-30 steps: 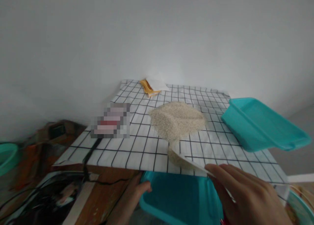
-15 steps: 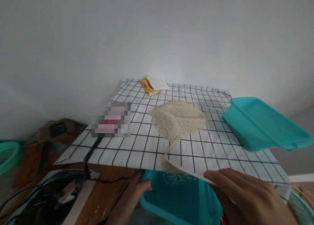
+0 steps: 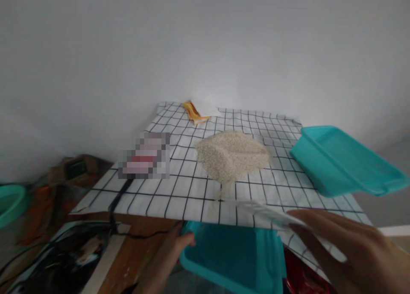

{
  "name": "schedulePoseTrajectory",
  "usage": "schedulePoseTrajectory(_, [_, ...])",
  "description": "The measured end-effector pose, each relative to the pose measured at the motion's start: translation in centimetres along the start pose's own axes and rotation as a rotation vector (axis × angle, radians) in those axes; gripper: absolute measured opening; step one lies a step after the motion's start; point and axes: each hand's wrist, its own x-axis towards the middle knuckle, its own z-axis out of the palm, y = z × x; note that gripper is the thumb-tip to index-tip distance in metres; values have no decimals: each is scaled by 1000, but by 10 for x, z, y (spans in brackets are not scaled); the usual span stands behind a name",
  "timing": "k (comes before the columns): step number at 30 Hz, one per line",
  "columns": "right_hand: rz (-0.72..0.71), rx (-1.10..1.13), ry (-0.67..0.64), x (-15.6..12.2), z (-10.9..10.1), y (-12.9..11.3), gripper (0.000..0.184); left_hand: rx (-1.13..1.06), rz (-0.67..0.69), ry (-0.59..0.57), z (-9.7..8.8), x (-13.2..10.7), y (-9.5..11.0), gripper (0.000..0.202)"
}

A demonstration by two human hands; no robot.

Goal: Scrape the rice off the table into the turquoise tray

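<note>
1. Below the counter's [image 3: 141, 225] front edge, the left hand [image 3: 179, 245] has its grip clamped on a teal tub's [image 3: 233, 255] rim.
2. At that edge, the right hand's [image 3: 349, 247] grip pinches a white card [image 3: 256, 208].
3. Mid-counter lies the rice pile [image 3: 232, 155].

Bare left hand [image 3: 181, 245] low at 6 o'clock, small and thin; bare right hand [image 3: 349, 247] at 4 o'clock, big, close, blurry.

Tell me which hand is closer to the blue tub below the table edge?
Left. The left hand holds the tub by its rim; the right hand is off to its right, holding a white card, not touching it.
</note>
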Motion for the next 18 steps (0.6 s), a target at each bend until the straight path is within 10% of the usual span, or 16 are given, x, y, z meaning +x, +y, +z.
schedulePoseTrajectory(9, [635, -638, 2, 19, 2, 68, 25, 9, 17, 35, -4, 16, -14, 9])
schedulePoseTrajectory(18, [601, -541, -67, 38, 21, 56, 21, 14, 10, 27, -5, 9, -13, 11])
